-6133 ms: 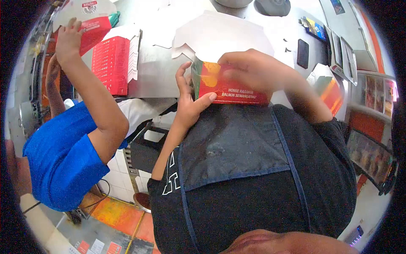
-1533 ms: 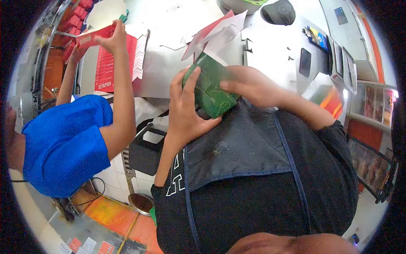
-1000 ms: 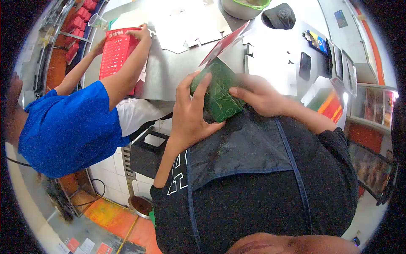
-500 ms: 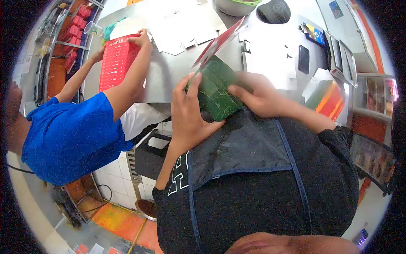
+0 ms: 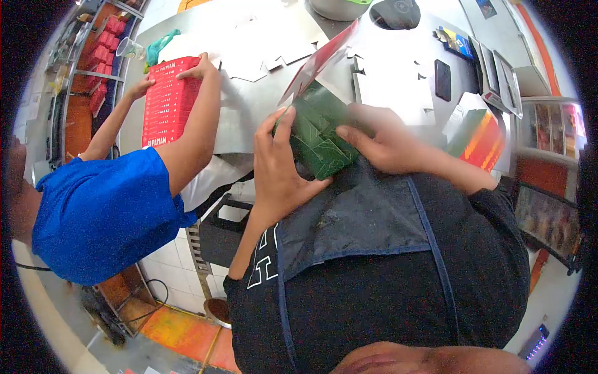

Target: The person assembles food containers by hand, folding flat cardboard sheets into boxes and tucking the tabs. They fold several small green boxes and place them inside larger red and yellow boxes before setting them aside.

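Note:
Close to my chest I hold a cardboard box (image 5: 324, 146) with a dark green side covered in thin pale line drawings. A red and white lid panel (image 5: 321, 59) sticks up from its far side. My left hand (image 5: 274, 162) grips the box's left edge, thumb along the near bottom corner and fingertips at the top. My right hand (image 5: 389, 140) holds the right side, its thumb pressing on the green flaps and the other fingers mostly hidden behind. The green flaps overlap at the middle of that face.
At left, a co-worker in a blue shirt (image 5: 112, 212) holds a red printed box (image 5: 168, 100). White cardboard sheets (image 5: 386, 90) lie on the metal table (image 5: 240, 134). A phone (image 5: 443, 80), a cap (image 5: 395, 14), a bowl (image 5: 339, 9) and a red-green printed carton (image 5: 483, 140) are also there.
On my box the green flaps now overlap more, with a fold showing near the middle. My hands barely moved. The co-worker's red box has turned, showing more of its printed face.

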The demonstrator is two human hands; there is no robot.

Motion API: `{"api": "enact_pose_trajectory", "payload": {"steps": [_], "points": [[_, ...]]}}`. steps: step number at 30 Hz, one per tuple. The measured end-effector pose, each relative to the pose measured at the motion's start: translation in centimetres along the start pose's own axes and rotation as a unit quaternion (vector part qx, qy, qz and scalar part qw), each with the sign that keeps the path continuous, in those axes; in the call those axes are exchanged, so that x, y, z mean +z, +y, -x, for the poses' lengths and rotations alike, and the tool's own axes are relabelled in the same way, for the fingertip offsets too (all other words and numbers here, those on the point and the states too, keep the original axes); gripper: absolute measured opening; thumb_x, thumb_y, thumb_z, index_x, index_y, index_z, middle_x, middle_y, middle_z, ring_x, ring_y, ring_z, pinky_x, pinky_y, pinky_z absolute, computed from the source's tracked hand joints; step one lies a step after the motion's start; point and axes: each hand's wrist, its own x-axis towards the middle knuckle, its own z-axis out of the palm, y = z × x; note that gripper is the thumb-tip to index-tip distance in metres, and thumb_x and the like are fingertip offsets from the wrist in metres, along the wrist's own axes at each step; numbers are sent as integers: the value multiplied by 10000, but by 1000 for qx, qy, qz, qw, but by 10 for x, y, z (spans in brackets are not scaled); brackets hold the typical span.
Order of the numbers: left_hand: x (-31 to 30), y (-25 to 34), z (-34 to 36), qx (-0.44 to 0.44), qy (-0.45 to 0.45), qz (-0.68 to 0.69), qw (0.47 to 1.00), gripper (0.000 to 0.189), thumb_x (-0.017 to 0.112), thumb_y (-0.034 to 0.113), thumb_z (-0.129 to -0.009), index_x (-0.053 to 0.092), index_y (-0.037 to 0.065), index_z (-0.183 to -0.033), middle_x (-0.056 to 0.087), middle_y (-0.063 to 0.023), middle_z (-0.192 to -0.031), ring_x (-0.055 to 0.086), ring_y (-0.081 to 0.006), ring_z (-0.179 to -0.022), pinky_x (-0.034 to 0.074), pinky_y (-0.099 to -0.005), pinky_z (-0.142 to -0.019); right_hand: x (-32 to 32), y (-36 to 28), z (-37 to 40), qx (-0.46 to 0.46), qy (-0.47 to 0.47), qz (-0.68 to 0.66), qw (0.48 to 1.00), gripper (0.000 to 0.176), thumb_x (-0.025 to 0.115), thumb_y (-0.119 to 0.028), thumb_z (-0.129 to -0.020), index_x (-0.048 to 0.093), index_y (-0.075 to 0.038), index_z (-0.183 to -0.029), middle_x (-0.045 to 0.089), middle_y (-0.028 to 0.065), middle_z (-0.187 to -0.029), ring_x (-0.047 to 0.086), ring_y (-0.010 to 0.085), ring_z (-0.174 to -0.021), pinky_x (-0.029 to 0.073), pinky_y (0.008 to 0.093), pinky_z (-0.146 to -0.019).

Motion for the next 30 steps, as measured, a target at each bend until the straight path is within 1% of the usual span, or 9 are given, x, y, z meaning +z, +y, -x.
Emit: {"api": "enact_pose_trajectory", "payload": {"steps": [5,7,10,13,15,17,22,28,30], "points": [[13,-12,-5,-33,12,49,998,1206,949,235,-573,271,44,-1552,402,-229,-1429,451,-411,-1321,414,-493,-1107,3,7,-15,12,-14,32,999,286,583,-250,-1032,618,26,-1096,669,227,-905,670,331,-829,517,442,-784],[23,-23,-10,-98,27,150,983,1195,936,232,-613,234,45,-1562,402,-222,-1441,470,-383,-1326,427,-482,-1108,-15,7,-28,86,-53,-47,994,373,542,-324,-1062,613,-4,-1240,701,168,-1005,670,237,-945,522,389,-874],[35,-39,-14,-244,40,456,855,1180,870,187,-721,99,78,-1607,404,-215,-1483,521,-324,-1318,456,-459,-1106,-44,15,-35,42,-27,-28,998,422,534,-335,-1069,584,-78,-1400,714,145,-1146,658,185,-1076,508,336,-957],[38,-36,-7,-229,69,624,744,1213,827,142,-733,16,115,-1635,417,-220,-1486,521,-331,-1327,444,-460,-1119,-69,26,-25,-18,-65,96,993,414,565,-297,-1049,589,-68,-1392,722,124,-1159,663,189,-1092,511,341,-955],[43,-30,-3,-216,28,594,774,1208,794,151,-751,-8,135,-1655,377,-218,-1549,448,-324,-1409,368,-441,-1179,-79,34,-15,-88,-72,105,988,330,602,-279,-1037,674,-8,-1211,743,127,-1096,699,209,-1018,529,357,-929],[51,-29,-2,-209,-23,576,790,1184,790,168,-759,23,141,-1661,349,-210,-1585,403,-318,-1450,322,-432,-1206,-88,34,-4,-17,-118,72,990,273,615,-238,-1028,680,0,-1147,753,118,-1002,705,203,-935,544,359,-854],[65,-3,-18,-256,-25,539,802,1134,813,229,-787,93,120,-1657,320,-190,-1605,393,-304,-1448,312,-421,-1207,-89,44,12,-69,-58,79,993,201,566,-179,-1042,672,-33,-1132,686,207,-890,694,342,-842,542,388,-781],[59,55,-41,-168,10,337,927,1134,870,324,-763,170,61,-1617,369,-210,-1525,431,-321,-1398,365,-446,-1165,-135,49,39,-143,-52,71,986,251,531,-212,-1063,693,-28,-1116,703,136,-856,676,254,-763,525,352,-707],[60,68,-46,-88,30,179,979,1172,903,341,-708,199,49,-1598,377,-222,-1476,423,-343,-1375,369,-463,-1148,-146,43,45,-73,-39,-45,996,303,506,-251,-1077,701,-24,-1122,685,99,-821,649,199,-740,514,327,-692]]}}
